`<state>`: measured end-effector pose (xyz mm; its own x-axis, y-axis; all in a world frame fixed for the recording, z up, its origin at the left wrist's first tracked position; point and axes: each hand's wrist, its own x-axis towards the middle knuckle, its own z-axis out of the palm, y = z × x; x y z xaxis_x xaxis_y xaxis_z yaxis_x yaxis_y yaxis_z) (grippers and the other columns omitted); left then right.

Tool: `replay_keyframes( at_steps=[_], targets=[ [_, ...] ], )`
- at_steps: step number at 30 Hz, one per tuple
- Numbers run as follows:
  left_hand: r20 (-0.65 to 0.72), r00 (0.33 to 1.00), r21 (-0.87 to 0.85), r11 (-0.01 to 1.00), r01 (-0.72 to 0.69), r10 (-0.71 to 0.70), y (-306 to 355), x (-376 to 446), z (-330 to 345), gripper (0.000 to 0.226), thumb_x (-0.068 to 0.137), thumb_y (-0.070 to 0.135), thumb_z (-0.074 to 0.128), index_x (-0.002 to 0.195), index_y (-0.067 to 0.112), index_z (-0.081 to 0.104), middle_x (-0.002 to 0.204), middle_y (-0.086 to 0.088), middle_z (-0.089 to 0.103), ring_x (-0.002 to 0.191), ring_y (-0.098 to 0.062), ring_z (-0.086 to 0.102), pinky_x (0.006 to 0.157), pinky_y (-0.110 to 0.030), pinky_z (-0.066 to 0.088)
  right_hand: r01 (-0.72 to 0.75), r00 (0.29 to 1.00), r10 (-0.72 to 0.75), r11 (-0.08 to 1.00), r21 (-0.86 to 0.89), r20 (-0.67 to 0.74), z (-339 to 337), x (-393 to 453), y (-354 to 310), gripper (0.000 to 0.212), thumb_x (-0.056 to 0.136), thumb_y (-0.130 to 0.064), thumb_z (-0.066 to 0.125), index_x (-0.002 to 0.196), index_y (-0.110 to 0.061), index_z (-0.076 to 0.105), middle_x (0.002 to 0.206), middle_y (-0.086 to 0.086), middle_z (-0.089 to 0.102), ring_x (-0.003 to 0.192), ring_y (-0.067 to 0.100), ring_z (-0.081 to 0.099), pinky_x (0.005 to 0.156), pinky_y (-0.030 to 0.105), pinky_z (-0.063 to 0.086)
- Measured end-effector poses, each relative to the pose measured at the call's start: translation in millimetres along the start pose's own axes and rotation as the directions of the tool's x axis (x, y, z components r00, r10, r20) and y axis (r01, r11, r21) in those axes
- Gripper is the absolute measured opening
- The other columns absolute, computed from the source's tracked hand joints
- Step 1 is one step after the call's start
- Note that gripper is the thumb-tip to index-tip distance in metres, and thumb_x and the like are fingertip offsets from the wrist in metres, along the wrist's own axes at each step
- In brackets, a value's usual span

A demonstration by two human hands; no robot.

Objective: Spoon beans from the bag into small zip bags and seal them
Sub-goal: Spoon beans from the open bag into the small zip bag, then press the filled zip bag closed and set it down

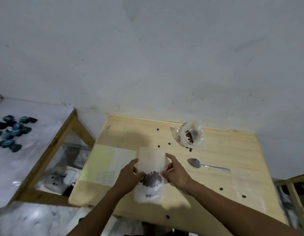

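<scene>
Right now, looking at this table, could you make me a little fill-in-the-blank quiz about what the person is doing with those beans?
1. Both hands, left hand and right hand, hold one small zip bag with dark ____ inside it.
2. The metal spoon lies on the wooden table, held by ____ hand.
3. The clear plastic bean bag sits at the table's far edge, on the person's ____ side.
4. Loose beans are scattered on the ____.

Missing words: beans; neither; right; table

Bare grey-white wall; pale wooden table; wooden frame left; marbled floor.
</scene>
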<state>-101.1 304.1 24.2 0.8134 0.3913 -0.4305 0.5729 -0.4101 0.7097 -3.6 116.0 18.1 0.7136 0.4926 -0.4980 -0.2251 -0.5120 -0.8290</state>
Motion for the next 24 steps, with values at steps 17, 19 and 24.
replay_keyframes(
  at_steps=[17, 19, 24],
  targets=[
    [-0.116, 0.993, 0.240, 0.971, 0.006, 0.022, -17, 0, 16, 0.064, 0.089, 0.027, 0.062, 0.145, 0.015, 0.034, 0.120, -0.013, 0.046, 0.106, -0.029, 0.054, 0.093, -0.038, 0.045, 0.050, 0.999, -0.049, 0.971, -0.233, 0.008, 0, -15, 14, 0.067, 0.088, -0.013, 0.068, 0.145, -0.019, 0.034, 0.098, -0.011, 0.048, 0.075, 0.003, 0.050, 0.064, 0.009, 0.040],
    [-0.154, 0.980, 0.190, 0.977, -0.094, 0.124, 10, 2, 21, 0.052, 0.091, 0.022, 0.061, 0.139, 0.017, 0.043, 0.110, -0.005, 0.048, 0.096, -0.021, 0.055, 0.086, -0.033, 0.047, 0.035, 0.992, -0.062, 0.973, -0.228, -0.110, -22, -19, 17, 0.061, 0.090, -0.019, 0.066, 0.144, -0.020, 0.038, 0.109, 0.003, 0.053, 0.083, 0.010, 0.052, 0.073, 0.015, 0.042],
    [0.010, 0.970, 0.054, 0.969, -0.242, 0.242, 86, 15, 74, 0.027, 0.091, 0.017, 0.060, 0.117, 0.023, 0.059, 0.095, 0.004, 0.059, 0.081, -0.010, 0.062, 0.069, -0.018, 0.044, -0.036, 0.932, -0.048, 0.974, -0.225, -0.360, -104, -42, 41, 0.052, 0.090, -0.015, 0.064, 0.139, -0.013, 0.048, 0.104, -0.005, 0.053, 0.090, 0.017, 0.055, 0.085, 0.026, 0.044]
  ],
)
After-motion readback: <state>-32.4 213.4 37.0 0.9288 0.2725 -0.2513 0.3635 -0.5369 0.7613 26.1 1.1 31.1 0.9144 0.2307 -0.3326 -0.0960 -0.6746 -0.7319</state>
